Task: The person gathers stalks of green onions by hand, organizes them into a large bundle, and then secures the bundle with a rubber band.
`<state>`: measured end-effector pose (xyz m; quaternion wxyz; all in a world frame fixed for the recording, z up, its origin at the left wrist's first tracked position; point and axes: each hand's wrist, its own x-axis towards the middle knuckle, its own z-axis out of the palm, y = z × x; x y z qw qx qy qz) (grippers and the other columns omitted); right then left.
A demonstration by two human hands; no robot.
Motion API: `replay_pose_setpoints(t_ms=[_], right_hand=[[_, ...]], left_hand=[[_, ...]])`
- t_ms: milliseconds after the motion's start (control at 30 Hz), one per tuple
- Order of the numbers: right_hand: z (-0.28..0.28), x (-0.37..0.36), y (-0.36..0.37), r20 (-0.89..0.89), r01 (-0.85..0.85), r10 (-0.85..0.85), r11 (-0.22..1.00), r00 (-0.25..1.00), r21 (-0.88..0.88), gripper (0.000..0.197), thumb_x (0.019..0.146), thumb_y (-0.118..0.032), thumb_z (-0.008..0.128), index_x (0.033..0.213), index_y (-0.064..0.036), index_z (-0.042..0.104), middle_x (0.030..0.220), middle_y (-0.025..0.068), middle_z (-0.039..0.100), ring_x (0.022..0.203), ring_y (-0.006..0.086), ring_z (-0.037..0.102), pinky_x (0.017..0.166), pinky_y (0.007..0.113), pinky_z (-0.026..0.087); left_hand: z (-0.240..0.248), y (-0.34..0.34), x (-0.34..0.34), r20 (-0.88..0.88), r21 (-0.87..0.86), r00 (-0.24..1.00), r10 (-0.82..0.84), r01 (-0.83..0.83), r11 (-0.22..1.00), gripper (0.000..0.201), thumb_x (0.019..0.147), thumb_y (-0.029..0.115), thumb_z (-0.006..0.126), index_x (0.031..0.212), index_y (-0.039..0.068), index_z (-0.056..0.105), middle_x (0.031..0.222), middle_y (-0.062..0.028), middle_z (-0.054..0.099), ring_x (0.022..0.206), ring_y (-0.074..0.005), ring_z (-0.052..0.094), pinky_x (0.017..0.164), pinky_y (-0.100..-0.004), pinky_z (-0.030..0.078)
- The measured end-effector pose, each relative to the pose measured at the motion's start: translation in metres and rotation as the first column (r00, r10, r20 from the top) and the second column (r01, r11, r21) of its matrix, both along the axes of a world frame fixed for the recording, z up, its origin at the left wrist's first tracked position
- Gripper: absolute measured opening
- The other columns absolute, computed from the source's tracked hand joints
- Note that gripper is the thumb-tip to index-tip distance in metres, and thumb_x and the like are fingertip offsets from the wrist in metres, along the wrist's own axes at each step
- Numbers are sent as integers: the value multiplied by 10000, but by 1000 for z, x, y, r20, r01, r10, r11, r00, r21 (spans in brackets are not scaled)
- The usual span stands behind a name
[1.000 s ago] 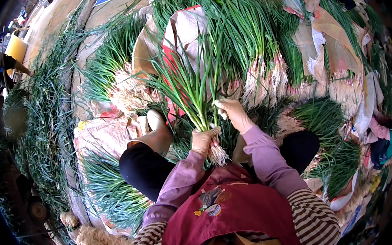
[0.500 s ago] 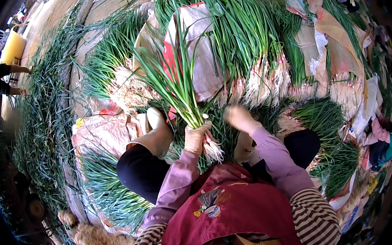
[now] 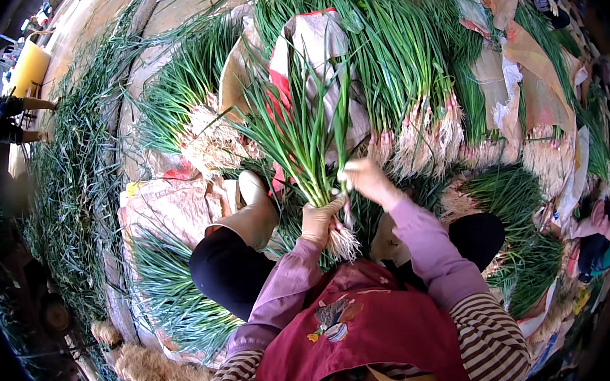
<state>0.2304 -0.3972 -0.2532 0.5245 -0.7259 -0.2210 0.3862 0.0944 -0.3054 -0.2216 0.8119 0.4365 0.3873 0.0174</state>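
My left hand [image 3: 318, 223] is closed round the lower stalks of a bunch of green onions [image 3: 308, 168]. Its green leaves fan out away from me, and the pale roots hang below my fingers toward my apron. Just right of the bunch, my right hand [image 3: 368, 179] is closed, slightly blurred, with its fingertips pinching a single green onion [image 3: 342, 125]. That stalk stands nearly upright against the bunch's right side, with its white end below my fingers. Both hands wear pale gloves.
Piles of green onions [image 3: 402, 51] lie ahead, roots toward me, with more heaps at left [image 3: 176, 296] and right [image 3: 517, 208]. Sacks [image 3: 176, 209] lie among them. Loose leaves [image 3: 67, 211] cover the far left. My boot [image 3: 252, 206] is beside the bunch. Other people [image 3: 600, 244] sit at right.
My right hand has come left to the bunch and now pinches a single green onion. The bunch in my left hand has tilted more upright, its leaves spreading further right.
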Motion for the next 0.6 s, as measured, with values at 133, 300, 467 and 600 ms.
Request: replay_pose_setpoints(t_ms=[133, 300, 467, 600], right_hand=[[29, -37, -3, 604, 34, 50, 991, 795, -126, 170, 777, -163, 564, 665, -36, 577, 640, 122, 580, 618, 305, 578, 576, 390, 459], [14, -57, -3, 475, 333, -299, 943, 828, 12, 172, 778, -65, 524, 613, -22, 539, 604, 93, 573, 513, 204, 555, 472, 321, 440], [2, -21, -29, -281, 449, -445, 892, 851, -51, 173, 817, -120, 582, 888, 37, 595, 676, 71, 605, 513, 118, 524, 457, 249, 428], [31, -7, -17, 475, 176, -74, 969, 877, -174, 665, 735, -111, 667, 1301, -33, 326, 949, 89, 595, 696, 164, 563, 650, 293, 487]], left_hand=[[-2, -3, -1, -5, 28, 998, -57, 57, 998, 159, 783, 131, 631, 699, 9, 571, 469, -58, 527, 317, -110, 440, 305, -204, 300], [0, -6, 0, 12, -59, 1000, 1, -1, 998, 193, 810, 139, 592, 670, 8, 572, 467, -57, 523, 328, -114, 443, 310, -216, 299], [9, 0, -8, 34, -177, 998, -51, 56, 983, 159, 838, 165, 561, 746, 36, 579, 491, -23, 505, 333, -82, 389, 316, -199, 252], [12, 2, -10, 13, -115, 998, -69, 70, 991, 180, 845, 186, 556, 745, 37, 577, 489, -19, 502, 331, -80, 378, 317, -199, 233]])
